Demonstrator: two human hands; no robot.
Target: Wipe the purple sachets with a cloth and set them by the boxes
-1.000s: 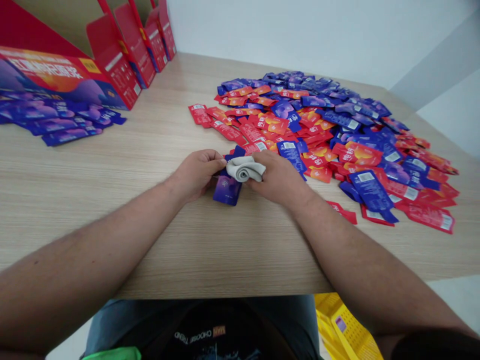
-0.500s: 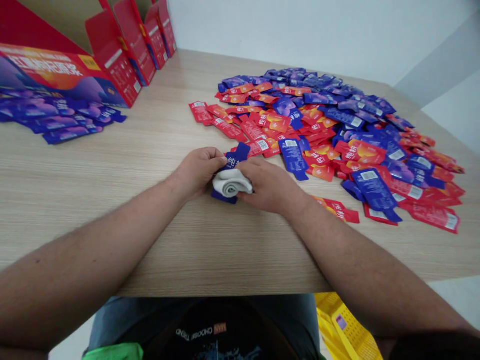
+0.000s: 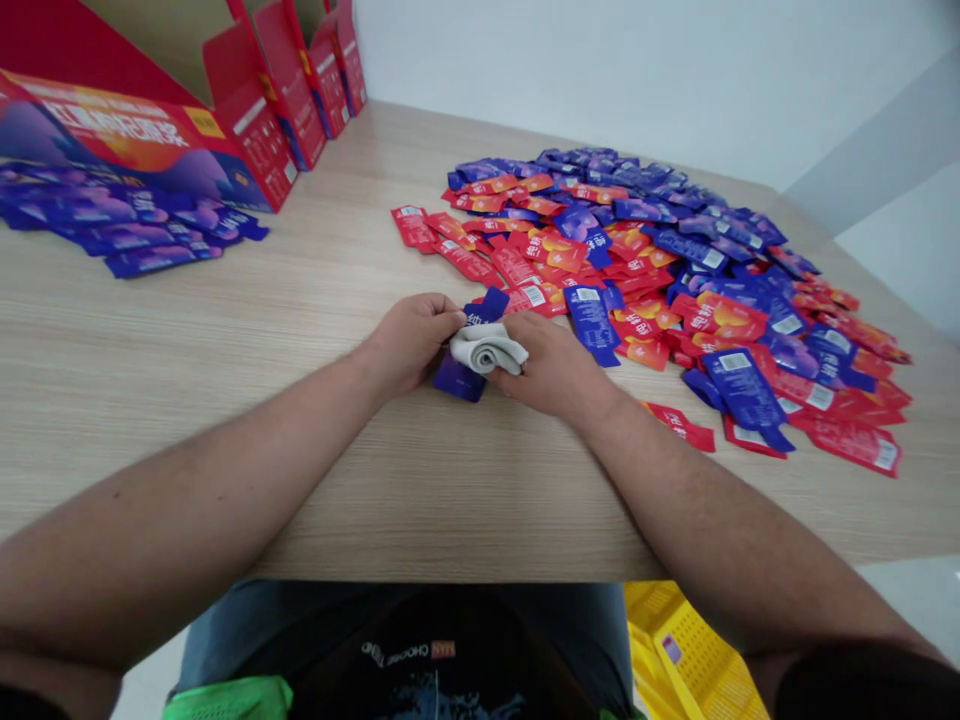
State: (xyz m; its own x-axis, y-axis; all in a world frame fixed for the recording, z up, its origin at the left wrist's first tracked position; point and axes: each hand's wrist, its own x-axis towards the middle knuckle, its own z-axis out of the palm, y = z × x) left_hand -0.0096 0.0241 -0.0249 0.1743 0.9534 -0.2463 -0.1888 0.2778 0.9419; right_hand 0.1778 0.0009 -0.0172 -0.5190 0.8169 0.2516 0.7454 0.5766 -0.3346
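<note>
My left hand and my right hand press in from either side on a rolled pale grey cloth, holding its two ends. Under the roll lies a blue-purple sachet, its lower end showing below the cloth and its upper end beyond it. The sachet rests on the wooden table. My right hand's fingers lie close to the edge of a large heap of red and blue sachets.
Red printed cardboard display boxes stand at the far left, with a row of purple sachets in front. A yellow plastic crate sits on the floor below the table's near edge.
The cloth roll has shifted slightly up and right between my hands. The sachet's upper end now sticks out beyond the roll. The whole view has shifted slightly.
</note>
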